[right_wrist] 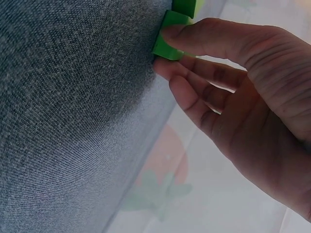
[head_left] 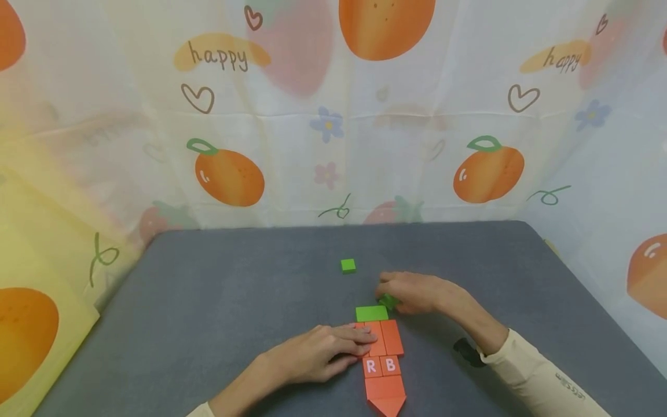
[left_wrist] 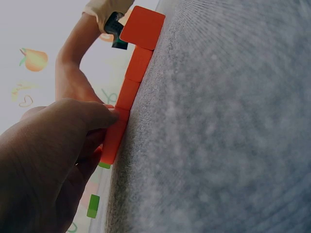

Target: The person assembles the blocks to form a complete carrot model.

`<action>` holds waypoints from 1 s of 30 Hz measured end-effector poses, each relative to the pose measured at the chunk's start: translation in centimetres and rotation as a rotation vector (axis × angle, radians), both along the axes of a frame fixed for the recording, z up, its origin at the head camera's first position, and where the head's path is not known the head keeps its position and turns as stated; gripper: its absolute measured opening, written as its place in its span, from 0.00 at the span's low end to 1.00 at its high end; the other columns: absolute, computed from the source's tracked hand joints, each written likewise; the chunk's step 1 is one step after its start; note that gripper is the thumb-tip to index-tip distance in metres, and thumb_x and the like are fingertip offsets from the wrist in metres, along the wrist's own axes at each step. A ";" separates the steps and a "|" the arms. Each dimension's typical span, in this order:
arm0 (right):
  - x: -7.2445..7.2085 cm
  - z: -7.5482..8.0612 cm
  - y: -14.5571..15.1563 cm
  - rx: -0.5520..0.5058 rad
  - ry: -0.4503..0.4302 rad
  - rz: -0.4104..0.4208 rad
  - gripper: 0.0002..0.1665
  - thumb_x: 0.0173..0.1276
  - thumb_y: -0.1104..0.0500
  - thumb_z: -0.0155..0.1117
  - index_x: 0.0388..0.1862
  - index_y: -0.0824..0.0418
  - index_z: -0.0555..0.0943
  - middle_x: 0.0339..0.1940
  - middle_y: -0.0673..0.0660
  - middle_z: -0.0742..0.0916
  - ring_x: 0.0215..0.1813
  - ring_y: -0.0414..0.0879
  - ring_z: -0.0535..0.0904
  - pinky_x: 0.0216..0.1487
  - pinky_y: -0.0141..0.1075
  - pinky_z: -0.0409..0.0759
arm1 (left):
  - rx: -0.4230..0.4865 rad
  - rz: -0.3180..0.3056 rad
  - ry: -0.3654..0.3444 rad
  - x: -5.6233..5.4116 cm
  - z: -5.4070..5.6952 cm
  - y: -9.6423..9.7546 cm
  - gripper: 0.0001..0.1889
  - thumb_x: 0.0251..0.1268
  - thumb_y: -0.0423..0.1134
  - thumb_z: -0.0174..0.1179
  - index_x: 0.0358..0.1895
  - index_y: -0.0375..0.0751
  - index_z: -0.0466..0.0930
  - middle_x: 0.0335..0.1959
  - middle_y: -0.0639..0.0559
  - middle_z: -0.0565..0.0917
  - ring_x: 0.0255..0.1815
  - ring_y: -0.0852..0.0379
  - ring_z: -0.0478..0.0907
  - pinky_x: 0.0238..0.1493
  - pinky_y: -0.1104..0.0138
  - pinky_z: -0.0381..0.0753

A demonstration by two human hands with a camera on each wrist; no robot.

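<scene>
In the head view, a row of flat orange blocks (head_left: 385, 386) lies on the table, with a pointed piece at its near end and two blocks lettered R (head_left: 371, 366) and B (head_left: 390, 365). My left hand (head_left: 323, 353) rests its extended fingers across the far orange blocks from the left side. A flat green block (head_left: 372, 313) sits at the row's far end. Just right of that, my right hand (head_left: 411, 292) pinches a small green block (right_wrist: 165, 47) between thumb and fingers, low over the table. Part of this block is hidden by the fingers.
Farther back on the grey table (head_left: 250, 278) lies a loose green block (head_left: 348, 266). A fruit-patterned curtain (head_left: 292, 133) hangs behind the table's back edge, and more patterned cloth hangs along both sides. A dark object (head_left: 469, 352) is at the right sleeve.
</scene>
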State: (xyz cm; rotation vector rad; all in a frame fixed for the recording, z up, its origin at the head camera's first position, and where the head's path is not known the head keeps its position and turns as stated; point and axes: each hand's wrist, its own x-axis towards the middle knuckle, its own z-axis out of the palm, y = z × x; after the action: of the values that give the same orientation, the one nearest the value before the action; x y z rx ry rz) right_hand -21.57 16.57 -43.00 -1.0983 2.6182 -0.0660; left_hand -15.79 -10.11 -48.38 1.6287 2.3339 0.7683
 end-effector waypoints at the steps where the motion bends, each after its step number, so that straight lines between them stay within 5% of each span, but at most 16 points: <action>1: 0.0 0.0 0.0 0.000 -0.001 0.000 0.20 0.66 0.71 0.71 0.56 0.58 0.87 0.49 0.54 0.84 0.49 0.44 0.82 0.51 0.39 0.85 | 0.001 0.000 0.002 0.0 0.0 0.0 0.14 0.79 0.36 0.58 0.61 0.41 0.86 0.73 0.56 0.79 0.79 0.58 0.71 0.75 0.63 0.76; 11: 0.2 0.6 0.5 -0.020 0.042 0.053 0.24 0.64 0.72 0.72 0.57 0.55 0.85 0.53 0.53 0.83 0.53 0.48 0.82 0.55 0.44 0.85 | 0.004 -0.005 0.019 0.0 0.0 -0.1 0.14 0.80 0.36 0.58 0.60 0.42 0.87 0.73 0.56 0.80 0.79 0.58 0.71 0.75 0.64 0.76; 16: 0.8 2.3 1.0 -0.003 0.040 0.099 0.28 0.65 0.71 0.73 0.62 0.54 0.83 0.63 0.53 0.84 0.65 0.51 0.81 0.64 0.49 0.83 | 0.006 -0.004 0.019 -0.1 -0.1 0.0 0.14 0.80 0.36 0.58 0.60 0.42 0.87 0.73 0.56 0.80 0.79 0.58 0.71 0.74 0.64 0.77; 24: 1.9 5.7 1.6 0.068 -0.150 0.182 0.41 0.61 0.67 0.79 0.72 0.47 0.79 0.76 0.46 0.79 0.79 0.50 0.72 0.75 0.59 0.74 | 0.024 -0.020 0.047 -0.2 -0.2 -0.2 0.14 0.81 0.37 0.56 0.61 0.43 0.87 0.72 0.55 0.80 0.79 0.58 0.71 0.74 0.66 0.77; 30: 2.4 5.0 1.0 0.078 -0.203 0.234 0.42 0.59 0.64 0.82 0.71 0.43 0.79 0.74 0.41 0.79 0.76 0.45 0.72 0.75 0.54 0.75 | 0.030 -0.039 0.061 -0.1 -0.5 -0.3 0.15 0.81 0.37 0.56 0.62 0.42 0.86 0.72 0.54 0.80 0.78 0.58 0.72 0.73 0.68 0.77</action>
State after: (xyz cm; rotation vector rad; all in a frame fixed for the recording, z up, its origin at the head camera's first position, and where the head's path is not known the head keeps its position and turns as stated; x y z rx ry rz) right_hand -19.17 17.60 -38.04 -1.2896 2.2805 -0.0231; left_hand -15.84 -10.41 -48.85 1.7274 2.3349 0.7596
